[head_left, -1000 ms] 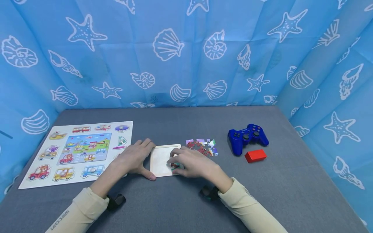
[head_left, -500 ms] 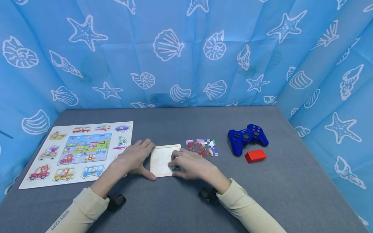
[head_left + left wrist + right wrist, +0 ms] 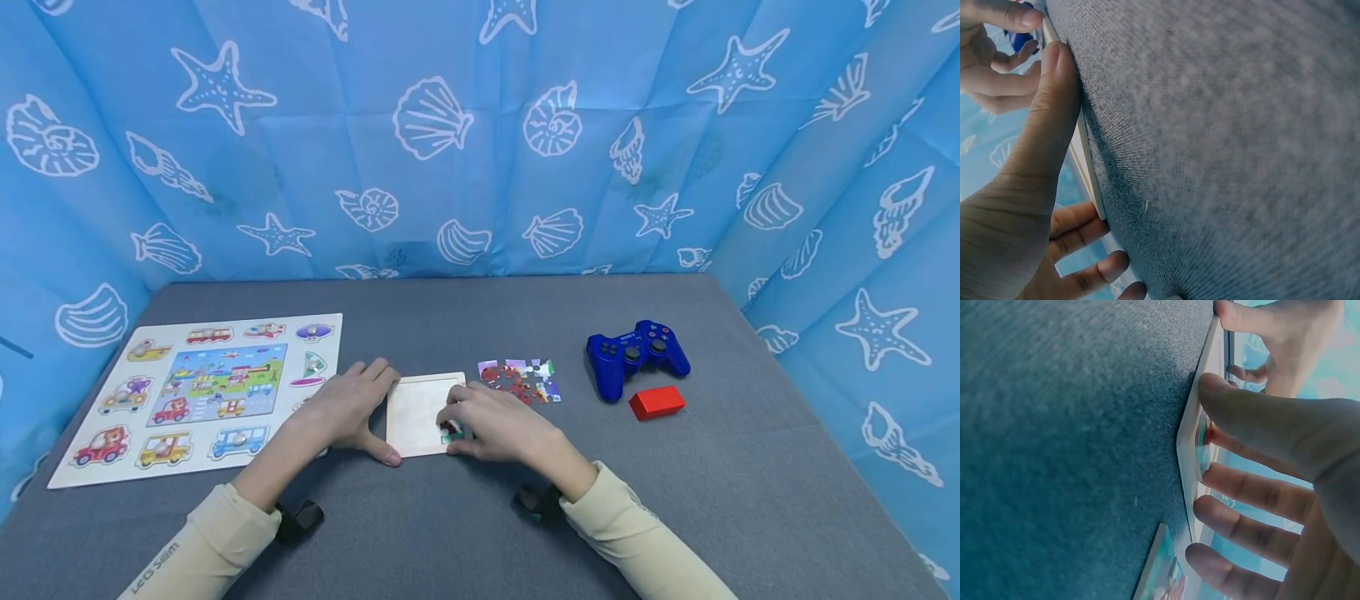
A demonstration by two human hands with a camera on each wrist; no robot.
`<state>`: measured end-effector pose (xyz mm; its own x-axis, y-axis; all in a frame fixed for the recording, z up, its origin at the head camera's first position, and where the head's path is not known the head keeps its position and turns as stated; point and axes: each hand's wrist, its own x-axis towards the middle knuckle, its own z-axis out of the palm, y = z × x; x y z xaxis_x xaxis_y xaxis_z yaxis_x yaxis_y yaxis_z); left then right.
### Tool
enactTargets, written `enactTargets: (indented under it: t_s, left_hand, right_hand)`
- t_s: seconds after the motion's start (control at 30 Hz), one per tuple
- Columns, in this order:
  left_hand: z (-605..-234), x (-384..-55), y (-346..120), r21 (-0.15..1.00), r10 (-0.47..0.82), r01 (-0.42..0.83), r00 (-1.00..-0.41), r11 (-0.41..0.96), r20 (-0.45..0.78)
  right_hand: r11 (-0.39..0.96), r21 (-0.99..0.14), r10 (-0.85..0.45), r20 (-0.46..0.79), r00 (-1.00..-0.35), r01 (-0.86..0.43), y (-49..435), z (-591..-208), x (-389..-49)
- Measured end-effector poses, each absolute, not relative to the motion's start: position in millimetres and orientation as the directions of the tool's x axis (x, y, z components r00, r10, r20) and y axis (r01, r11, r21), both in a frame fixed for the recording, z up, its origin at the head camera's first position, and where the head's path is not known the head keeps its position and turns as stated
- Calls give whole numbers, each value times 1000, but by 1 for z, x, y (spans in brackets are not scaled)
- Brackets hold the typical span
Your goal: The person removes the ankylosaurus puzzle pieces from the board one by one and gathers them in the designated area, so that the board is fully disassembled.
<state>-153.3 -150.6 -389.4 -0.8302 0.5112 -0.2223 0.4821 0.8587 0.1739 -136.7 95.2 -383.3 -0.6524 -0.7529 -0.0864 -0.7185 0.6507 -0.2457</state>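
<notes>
A square wooden puzzle tray (image 3: 412, 414) lies flat on the table in the head view. My left hand (image 3: 351, 408) holds its left side, fingers at the far corner and thumb at the near one. In the near right corner sits a jigsaw piece (image 3: 452, 433), green and dark; the right wrist view shows it along the rim (image 3: 1202, 447). My right hand (image 3: 491, 421) is over that corner, fingertips on the piece and thumb at the tray's near edge. Several loose jigsaw pieces (image 3: 543, 387) lie right of the tray, partly hidden by this hand.
A vehicle peg-puzzle board (image 3: 138, 417) lies to the left, its right edge close to my left hand. On the right are a blue game controller (image 3: 621, 358) and a red block (image 3: 657, 402). A blue shell-print curtain (image 3: 480, 192) hangs behind the grey table (image 3: 420, 533).
My right hand shifts slightly at the tray's near right corner, its fingers working over the jigsaw piece. The left hand and the tray stay in place.
</notes>
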Motion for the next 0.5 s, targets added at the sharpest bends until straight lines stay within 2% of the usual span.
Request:
enactTargets:
  t_s: [0.5]
  left_hand:
    - [-390,-153,-151,164,514,489,-831,857,-211]
  right_hand:
    - [634,-264,-768,-101,-633,-727,97,-380,-138]
